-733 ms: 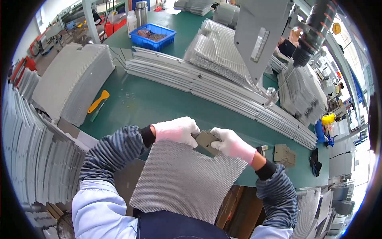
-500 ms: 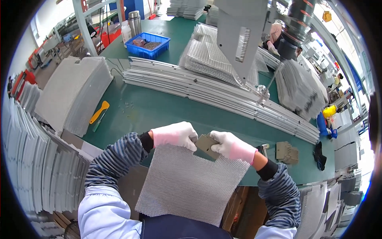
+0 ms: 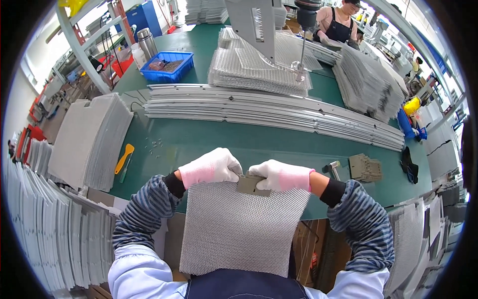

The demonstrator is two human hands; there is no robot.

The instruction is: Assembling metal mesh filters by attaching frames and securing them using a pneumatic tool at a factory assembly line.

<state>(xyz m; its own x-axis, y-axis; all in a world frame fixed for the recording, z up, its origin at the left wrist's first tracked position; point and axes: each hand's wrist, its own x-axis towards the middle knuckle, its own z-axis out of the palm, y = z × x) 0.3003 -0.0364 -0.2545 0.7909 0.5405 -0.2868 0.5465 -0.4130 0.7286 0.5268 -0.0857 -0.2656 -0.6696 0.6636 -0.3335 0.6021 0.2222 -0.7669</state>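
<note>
Both hands in white knit gloves with pink cuffs work the far edge of a grey expanded-metal mesh sheet (image 3: 244,229), which hangs from the green bench edge down toward the person's lap. Left hand (image 3: 211,168), fingers curled together, pinches the mesh edge at about 11 o'clock of the sheet. Right hand (image 3: 281,175), fingers clamped on a small flat grey-brown clip piece (image 3: 250,184) sitting on the top edge at 12 o'clock. The two-sided grip probably keeps the floppy mesh taut so the piece seats straight.

At 9 o'clock of the hands, a yellow-handled tool (image 3: 123,158) lies on the green mat (image 3: 199,142), beside a stack of grey mesh panels (image 3: 87,142). At 12 o'clock, long silver metal rails (image 3: 269,112) lie in a row. At 11 o'clock far off, a blue plastic bin (image 3: 167,67) holds small parts. At 3 o'clock, a pile of tan clip pieces (image 3: 365,168) sits within reach. No readable labels or packages nearby.
</note>
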